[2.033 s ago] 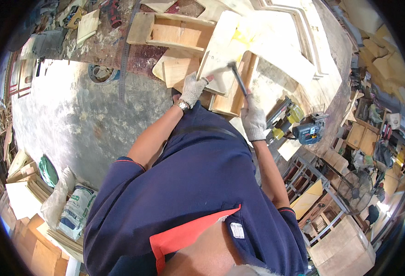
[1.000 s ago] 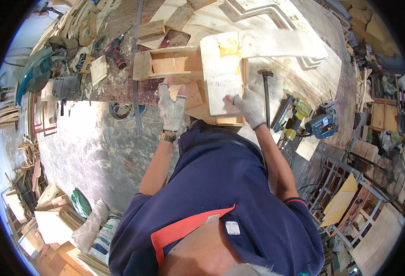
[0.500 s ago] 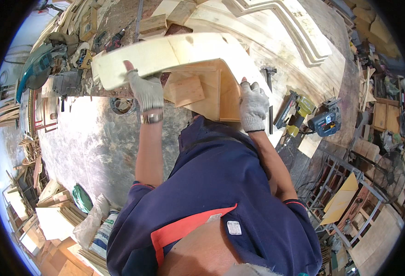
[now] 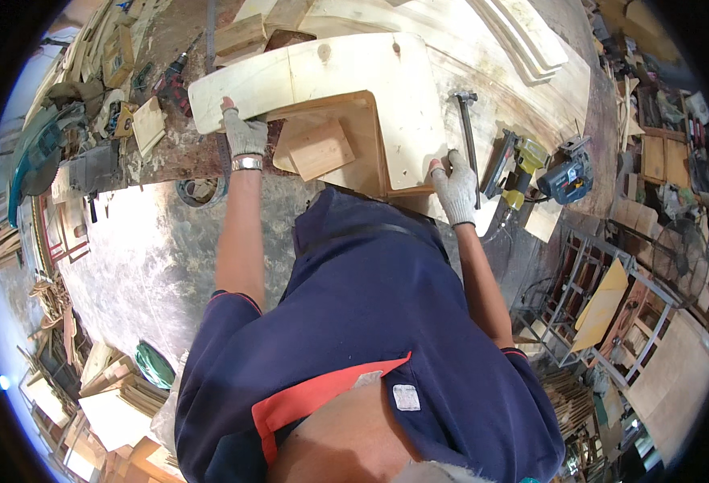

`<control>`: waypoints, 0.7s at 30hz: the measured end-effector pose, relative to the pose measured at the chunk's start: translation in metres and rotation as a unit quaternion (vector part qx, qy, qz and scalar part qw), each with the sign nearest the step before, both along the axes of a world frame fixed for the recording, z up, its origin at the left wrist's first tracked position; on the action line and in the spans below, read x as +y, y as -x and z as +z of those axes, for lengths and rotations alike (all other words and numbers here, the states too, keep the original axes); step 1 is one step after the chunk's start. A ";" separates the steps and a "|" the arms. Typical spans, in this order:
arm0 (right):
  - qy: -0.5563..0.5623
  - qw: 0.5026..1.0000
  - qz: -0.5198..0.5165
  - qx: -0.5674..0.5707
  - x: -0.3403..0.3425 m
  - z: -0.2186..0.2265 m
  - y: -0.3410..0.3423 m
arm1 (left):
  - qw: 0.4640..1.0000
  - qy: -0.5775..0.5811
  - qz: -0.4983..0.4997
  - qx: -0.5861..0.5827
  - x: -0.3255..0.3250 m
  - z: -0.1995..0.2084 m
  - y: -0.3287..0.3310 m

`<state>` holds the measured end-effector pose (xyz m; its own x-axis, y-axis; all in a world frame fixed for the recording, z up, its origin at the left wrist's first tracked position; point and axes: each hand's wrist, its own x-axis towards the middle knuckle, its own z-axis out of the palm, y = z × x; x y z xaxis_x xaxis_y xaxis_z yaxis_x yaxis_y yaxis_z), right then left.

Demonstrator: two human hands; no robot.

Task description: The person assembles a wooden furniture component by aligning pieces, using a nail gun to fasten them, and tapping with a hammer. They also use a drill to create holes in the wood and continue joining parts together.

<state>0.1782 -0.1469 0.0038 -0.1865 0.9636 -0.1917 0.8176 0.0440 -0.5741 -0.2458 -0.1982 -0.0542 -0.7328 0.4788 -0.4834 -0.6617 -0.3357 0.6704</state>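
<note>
A pale L-shaped wooden board (image 4: 346,68), with knots on its face, lies flat over a wooden piece with an upright inner edge (image 4: 382,153). My gloved left hand (image 4: 245,135) holds the board's left arm by its near edge, thumb on top and fingers hidden beneath. At the board's right leg, my gloved right hand (image 4: 456,189) grips the outer edge, its thumb against the wood. A small rectangular wood block (image 4: 320,150) sits in the board's inner corner, on a thin panel. Just right of the board lies a hammer (image 4: 469,133).
Right of the hammer are a yellow-green nail gun (image 4: 523,169) and a blue jigsaw (image 4: 568,173). A red and black drill (image 4: 175,84) and a teal saw (image 4: 36,165) are on the left. Stacked cut boards (image 4: 523,36) lie at the back; a metal rack (image 4: 604,314) stands right.
The board, raised and tilted before, has come down flat over the wooden piece. Both hands moved with it, and the right hand now sits lower along its edge. The view has shifted slightly.
</note>
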 end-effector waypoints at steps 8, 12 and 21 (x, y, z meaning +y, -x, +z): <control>0.026 0.993 -0.072 0.090 -0.050 -0.023 -0.016 | 0.677 0.495 -0.393 0.378 -0.054 0.002 0.022; 0.090 0.975 -0.155 0.134 -0.055 -0.026 -0.016 | 0.568 0.494 -0.174 0.636 -0.052 0.016 0.058; 0.066 0.995 0.065 0.040 -0.042 -0.017 -0.038 | 0.413 0.421 -0.397 0.703 -0.042 0.007 0.091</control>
<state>0.2163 -0.1893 -0.0132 -0.3269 0.8979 -0.2949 0.7612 0.0653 -0.6452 -0.3366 -0.2399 -0.0475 -0.3459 0.9342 -0.0871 0.9037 0.3567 0.2370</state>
